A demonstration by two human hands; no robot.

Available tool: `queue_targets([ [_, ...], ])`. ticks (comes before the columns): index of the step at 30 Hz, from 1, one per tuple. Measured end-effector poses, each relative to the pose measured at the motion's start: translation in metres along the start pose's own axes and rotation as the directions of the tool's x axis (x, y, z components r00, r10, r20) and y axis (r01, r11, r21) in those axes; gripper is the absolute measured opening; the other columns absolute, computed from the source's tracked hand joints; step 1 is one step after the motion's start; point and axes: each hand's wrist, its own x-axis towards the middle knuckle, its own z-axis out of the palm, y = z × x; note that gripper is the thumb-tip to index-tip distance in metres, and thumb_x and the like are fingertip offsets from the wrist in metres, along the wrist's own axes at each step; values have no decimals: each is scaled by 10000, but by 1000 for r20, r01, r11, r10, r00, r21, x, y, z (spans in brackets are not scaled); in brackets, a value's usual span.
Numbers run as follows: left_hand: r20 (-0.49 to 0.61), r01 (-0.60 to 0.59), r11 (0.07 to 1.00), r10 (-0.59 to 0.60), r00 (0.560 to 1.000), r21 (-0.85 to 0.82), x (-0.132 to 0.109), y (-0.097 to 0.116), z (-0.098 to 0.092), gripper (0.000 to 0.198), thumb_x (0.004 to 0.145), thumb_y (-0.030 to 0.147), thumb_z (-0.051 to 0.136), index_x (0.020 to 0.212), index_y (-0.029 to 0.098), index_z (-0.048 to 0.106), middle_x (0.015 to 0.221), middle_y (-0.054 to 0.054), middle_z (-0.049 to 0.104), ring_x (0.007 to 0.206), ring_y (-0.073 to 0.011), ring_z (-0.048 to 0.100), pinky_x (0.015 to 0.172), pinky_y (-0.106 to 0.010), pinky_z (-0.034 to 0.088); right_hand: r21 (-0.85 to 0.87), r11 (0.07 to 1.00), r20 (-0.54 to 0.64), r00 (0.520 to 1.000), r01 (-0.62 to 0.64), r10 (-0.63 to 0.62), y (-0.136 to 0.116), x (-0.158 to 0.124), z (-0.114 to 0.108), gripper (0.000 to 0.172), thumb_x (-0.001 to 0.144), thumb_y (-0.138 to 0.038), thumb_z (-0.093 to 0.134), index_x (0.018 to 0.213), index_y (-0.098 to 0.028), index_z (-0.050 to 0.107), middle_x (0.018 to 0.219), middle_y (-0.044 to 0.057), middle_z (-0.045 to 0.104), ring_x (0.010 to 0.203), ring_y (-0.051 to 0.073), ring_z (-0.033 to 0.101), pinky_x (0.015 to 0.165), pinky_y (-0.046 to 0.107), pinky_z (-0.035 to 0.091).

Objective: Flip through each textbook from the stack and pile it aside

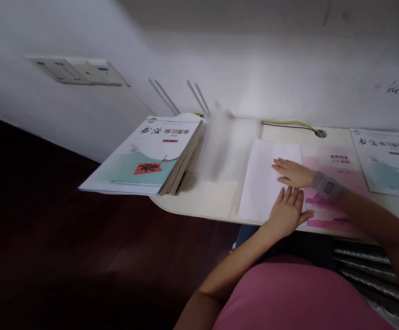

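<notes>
A white sheet of paper [264, 183] lies over the left part of a pink book [333, 183] on the pale desk [199, 201]. My left hand [288, 211] lies flat on the sheet's lower right corner, fingers stretched out. My right hand [293, 173] rests flat on the sheet's upper right part, fingers pointing left, with a grey watch [328, 187] on its wrist. Neither hand holds anything.
A stack of books with a teal and white cover [144, 156] overhangs the desk's left end. Another such book [388, 160] lies at the right. A yellow cable [288, 123] runs into a desk hole. Wall sockets [79, 71] sit on the left wall. Dark floor lies below.
</notes>
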Motion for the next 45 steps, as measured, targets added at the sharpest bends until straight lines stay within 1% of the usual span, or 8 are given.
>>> queue_targets([
  [3, -136, 42, 998, -47, 990, -36, -14, -25, -14, 598, 960, 487, 340, 1393, 79, 400, 1452, -192, 421, 1399, -283, 304, 1116, -466, 310, 73, 997, -90, 996, -21, 27, -5, 5, -8, 505, 948, -391, 349, 1348, -117, 491, 1421, 170, 471, 1328, 257, 427, 1089, 456, 368],
  [6, -271, 348, 937, -346, 898, -44, -32, -63, -22, 570, 951, 363, 409, 1415, 42, 325, 1449, -266, 383, 1395, -345, 289, 1079, -554, 333, 61, 998, -180, 984, 20, -9, -13, 16, -13, 501, 955, -398, 356, 1348, -117, 489, 1428, 179, 458, 1324, 264, 430, 1082, 467, 375],
  [12, -199, 547, 822, -569, 798, -156, -51, -115, -26, 543, 853, 93, 436, 1380, -9, 354, 1444, -305, 360, 1324, -351, 413, 1028, -483, 429, -66, 994, -43, 995, 90, -93, -38, 57, -5, 560, 954, -453, 376, 1372, -89, 456, 1466, 197, 397, 1369, 307, 351, 1096, 500, 320],
  [19, -201, 505, 719, -649, 734, -477, -70, -131, -49, 529, 859, 118, 428, 1385, 147, 381, 1364, -184, 487, 1006, -200, 639, 835, -361, 558, -79, 995, 40, 998, 55, -51, -49, 108, -12, 586, 945, -466, 399, 1437, -149, 373, 1524, 170, 301, 1408, 317, 266, 1110, 518, 265],
  [24, -120, 470, 725, -597, 793, -504, -75, -121, -44, 633, 822, 261, 580, 1402, 137, 358, 1411, -200, 429, 1109, -248, 584, 863, -373, 537, -99, 995, -70, 997, 17, -24, -50, 123, -21, 517, 935, -386, 454, 1392, -146, 445, 1494, 171, 365, 1396, 297, 297, 1126, 502, 234],
  [30, -15, 615, 581, -733, 680, -533, -77, -134, -47, 536, 818, 122, 466, 1352, 92, 440, 1217, -161, 613, 913, -180, 645, 851, -347, 541, -123, 992, -62, 998, 21, -28, -44, 147, -38, 360, 887, -195, 496, 1229, -175, 606, 1425, 140, 473, 1357, 291, 364, 1095, 550, 256],
  [37, -139, 462, 821, -528, 838, -337, -81, -114, -37, 522, 835, 107, 417, 1355, 74, 442, 1355, -197, 526, 1257, -250, 505, 1024, -421, 459, -311, 807, 59, 857, 503, -512, -61, 129, -38, 369, 888, -90, 401, 1090, -237, 672, 1155, 39, 685, 1270, 216, 484, 1126, 532, 222],
  [45, -129, 413, 910, -404, 906, 47, -75, -87, -16, 685, 946, 492, 380, 1351, -60, 391, 1410, -317, 402, 1381, -358, 300, 1083, -499, 370, -186, 854, 37, 872, 486, -488, -51, 98, -13, 422, 947, -135, 311, 1303, -159, 536, 1377, 85, 540, 1333, 193, 420, 1100, 446, 334],
])
